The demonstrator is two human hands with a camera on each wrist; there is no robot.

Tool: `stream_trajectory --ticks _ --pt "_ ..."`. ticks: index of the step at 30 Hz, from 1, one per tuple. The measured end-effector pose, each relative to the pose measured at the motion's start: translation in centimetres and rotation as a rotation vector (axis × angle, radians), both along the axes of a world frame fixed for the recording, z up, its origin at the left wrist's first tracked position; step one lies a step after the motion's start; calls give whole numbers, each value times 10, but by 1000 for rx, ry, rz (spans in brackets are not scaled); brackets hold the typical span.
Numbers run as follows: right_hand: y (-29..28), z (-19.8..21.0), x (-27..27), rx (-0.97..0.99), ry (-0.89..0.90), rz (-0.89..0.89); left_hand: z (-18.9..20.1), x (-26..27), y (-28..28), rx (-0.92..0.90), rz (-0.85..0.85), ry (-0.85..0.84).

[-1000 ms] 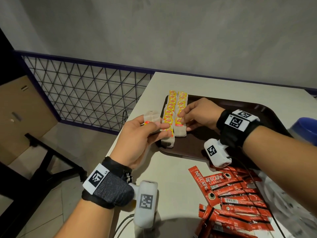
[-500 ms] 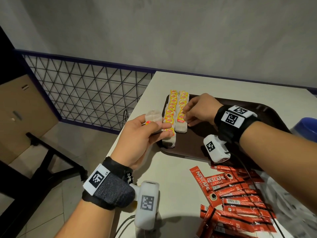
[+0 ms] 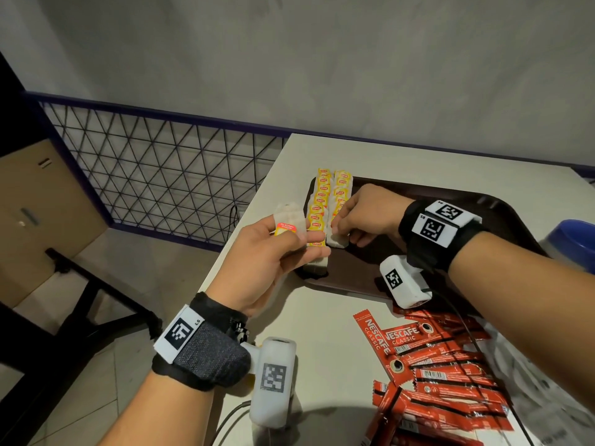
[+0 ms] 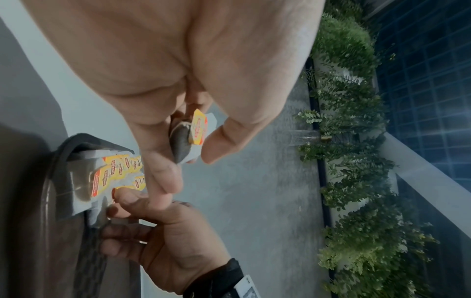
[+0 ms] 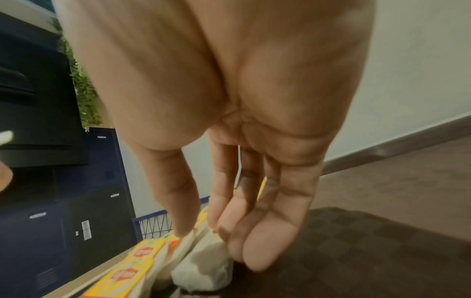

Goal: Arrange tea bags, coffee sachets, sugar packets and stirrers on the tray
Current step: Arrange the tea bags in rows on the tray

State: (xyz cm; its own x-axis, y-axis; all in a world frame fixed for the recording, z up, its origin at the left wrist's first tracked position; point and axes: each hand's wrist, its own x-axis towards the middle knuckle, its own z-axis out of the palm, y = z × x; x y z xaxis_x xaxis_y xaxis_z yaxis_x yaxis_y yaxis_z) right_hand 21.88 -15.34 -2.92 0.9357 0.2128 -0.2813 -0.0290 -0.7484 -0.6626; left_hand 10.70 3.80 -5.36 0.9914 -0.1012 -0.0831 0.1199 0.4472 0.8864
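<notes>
The spare tea bag [image 3: 289, 222] sits pinched between the left hand [image 3: 270, 262] thumb and fingers [image 4: 163, 177], just left of the tray [image 3: 502, 204] rows [image 3: 322, 204], whose long axis runs away. The right hand [image 3: 370, 214] fingers [image 5: 265, 242], nearly straight, touch the right row's near bag.

Dark brown plastic tray [image 3: 418, 284] on the pale table [image 3: 322, 333], toward its far edge. Two rows of yellow-tagged paper tea bags [image 3: 325, 201] along the tray's left edge. Heap of red foil coffee sachets [image 3: 444, 375] at the table's near edge, before the tray. Blue plastic container [image 3: 573, 239] at the tray's right.
</notes>
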Motion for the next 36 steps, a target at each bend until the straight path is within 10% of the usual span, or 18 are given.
stream_trajectory --ticks 21,36 --pt "-14 20 -94 500 -272 53 -2 -13 -13 67 -367 -87" --pt "-18 11 -105 651 -386 -40 0 -8 -15 96 -74 -109"
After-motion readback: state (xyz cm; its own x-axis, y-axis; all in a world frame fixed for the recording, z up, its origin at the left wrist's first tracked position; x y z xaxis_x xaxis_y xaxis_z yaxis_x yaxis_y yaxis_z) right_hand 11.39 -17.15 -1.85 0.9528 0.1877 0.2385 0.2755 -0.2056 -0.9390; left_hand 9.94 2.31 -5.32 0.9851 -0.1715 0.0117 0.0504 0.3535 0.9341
